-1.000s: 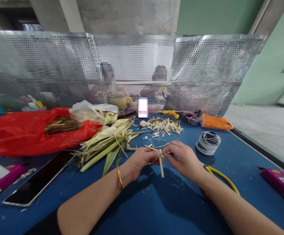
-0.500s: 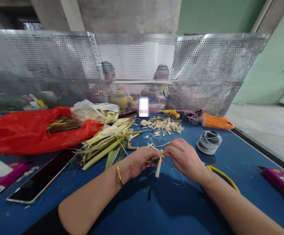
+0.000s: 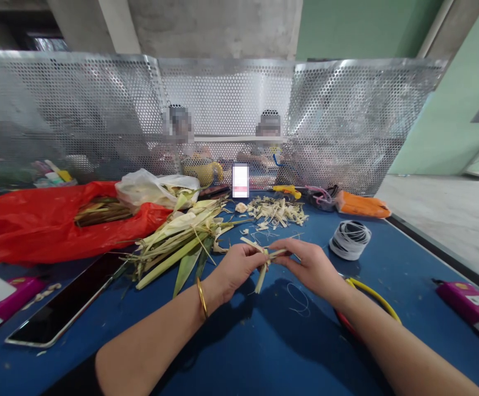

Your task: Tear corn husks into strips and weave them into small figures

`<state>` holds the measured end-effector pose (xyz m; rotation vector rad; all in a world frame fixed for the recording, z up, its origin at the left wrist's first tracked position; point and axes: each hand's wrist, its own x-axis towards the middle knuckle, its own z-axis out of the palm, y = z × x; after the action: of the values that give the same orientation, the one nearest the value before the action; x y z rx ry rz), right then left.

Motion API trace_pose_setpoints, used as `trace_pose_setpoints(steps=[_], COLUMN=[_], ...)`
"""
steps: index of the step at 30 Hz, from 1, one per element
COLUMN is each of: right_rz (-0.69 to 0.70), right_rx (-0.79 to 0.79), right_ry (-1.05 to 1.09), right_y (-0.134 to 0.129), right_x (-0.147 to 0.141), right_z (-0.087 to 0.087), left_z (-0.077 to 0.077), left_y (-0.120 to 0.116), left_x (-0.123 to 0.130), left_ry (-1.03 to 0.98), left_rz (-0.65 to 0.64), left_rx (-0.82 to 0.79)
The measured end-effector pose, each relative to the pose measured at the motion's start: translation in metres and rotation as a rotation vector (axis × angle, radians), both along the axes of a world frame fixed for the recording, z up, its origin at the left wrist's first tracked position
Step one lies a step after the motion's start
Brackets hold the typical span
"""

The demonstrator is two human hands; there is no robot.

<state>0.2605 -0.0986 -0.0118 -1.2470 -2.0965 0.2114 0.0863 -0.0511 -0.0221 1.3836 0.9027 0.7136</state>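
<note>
Pale corn husk strips (image 3: pixel 260 279), crossed and bunched into a small figure, are pinched by my left hand (image 3: pixel 239 268), which wears a gold bangle (image 3: pixel 202 297). One end of the husk hangs down between the hands. My right hand (image 3: pixel 305 265) has its thumb and fingers closed on a strip sticking out to the right. A fine looped thread (image 3: pixel 299 300) lies on the blue table (image 3: pixel 239 352) beneath it. Left of the hands lies a heap of corn husks (image 3: pixel 181 236). Behind them is a pile of cut husk scraps (image 3: pixel 278 212).
A spool of white cord (image 3: pixel 350 240) and yellow-handled pliers or scissors (image 3: pixel 373 297) sit at right. Purple power strips (image 3: pixel 476 305) flank the table. A phone (image 3: pixel 66 302), a red bag (image 3: pixel 25 220) and a perforated metal screen (image 3: pixel 226 93) surround the work; people sit behind it.
The husk figure has turned, and a strip now points right. My right hand has opened out from its bunched grip to a flatter pinch. The view has shifted slightly.
</note>
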Motion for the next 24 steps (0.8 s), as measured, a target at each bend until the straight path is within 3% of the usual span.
trace_pose_setpoints(steps=[12, 15, 20, 24], right_rz=[0.087, 0.067, -0.045, -0.041], right_rx=[0.391, 0.284, -0.117, -0.092], right_ry=[-0.331, -0.254, 0.026, 0.052], right_y=[-0.0004, -0.0005, -0.0017, -0.0008], right_x=[0.0016, 0.0012, -0.0044, -0.0042], right_z=[0.0016, 0.0015, 0.0012, 0.0039], left_z=[0.0072, 0.0062, 0.0016, 0.0019], left_y=[-0.0029, -0.0030, -0.0018, -0.0027], left_x=[-0.0039, -0.0029, -0.0021, -0.0014], left_ry=[-0.070, -0.046, 0.056, 0.065], left_rz=[-0.151, -0.103, -0.040, -0.026], left_rx=[-0.216, -0.161, 0.054, 0.006])
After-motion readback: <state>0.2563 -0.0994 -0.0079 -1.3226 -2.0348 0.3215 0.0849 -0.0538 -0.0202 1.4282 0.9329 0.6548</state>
